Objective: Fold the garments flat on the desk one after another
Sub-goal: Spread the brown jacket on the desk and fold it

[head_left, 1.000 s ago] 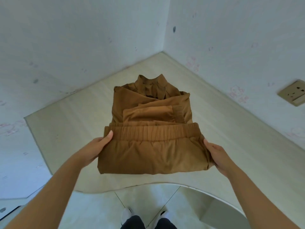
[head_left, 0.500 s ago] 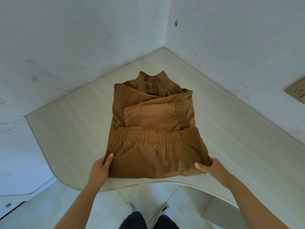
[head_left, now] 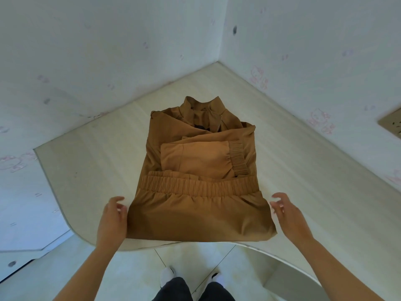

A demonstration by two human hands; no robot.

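One pale wooden desk fills the room's corner, and a tan jacket lies folded on it, its near edge almost at the desk's curved front rim. The left hand and right hand flank the bundle's near corners, fingers relaxed and grasping nothing. The left may brush the cloth; the right sits just clear. The fold probably needs only a light flat press and squaring of its sides, with care not to drag it over the rim. The lower panel is turned up, its gathered elastic hem crossing the middle. Beyond it lie a folded sleeve with ribbed cuff, a stand collar, and a small zip.
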